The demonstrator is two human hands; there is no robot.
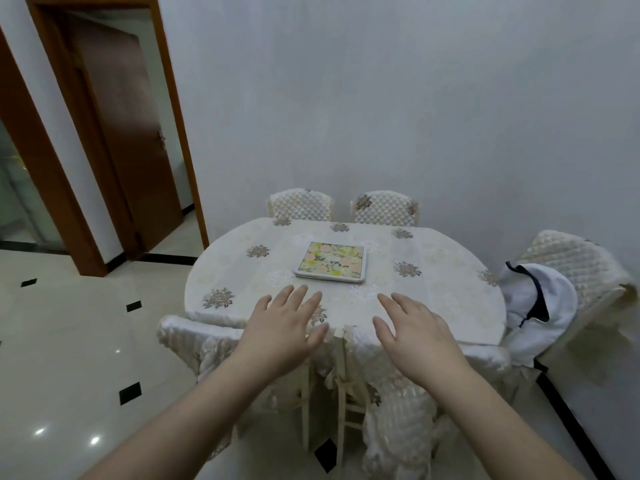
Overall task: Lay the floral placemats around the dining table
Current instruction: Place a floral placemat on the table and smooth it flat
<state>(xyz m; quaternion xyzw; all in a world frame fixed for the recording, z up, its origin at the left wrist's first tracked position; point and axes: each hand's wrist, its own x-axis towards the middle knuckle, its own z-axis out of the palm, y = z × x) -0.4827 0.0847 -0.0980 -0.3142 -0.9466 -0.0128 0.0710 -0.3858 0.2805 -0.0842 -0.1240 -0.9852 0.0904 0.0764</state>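
A stack of floral placemats (331, 262) with peach and yellow flowers lies in the middle of the oval dining table (242, 271), which wears a cream cloth with embroidered flowers. My left hand (282, 325) and my right hand (414, 329) are stretched forward over the table's near edge, palms down, fingers straight and spread. Both hands hold nothing and are a short way short of the stack.
Two quilted chairs (301, 204) stand at the far side against the wall. Another chair (575, 268) at the right carries a white garment (538, 303). Covered chairs (194, 337) stand at the near side below my hands. A brown door (128, 133) is at the left.
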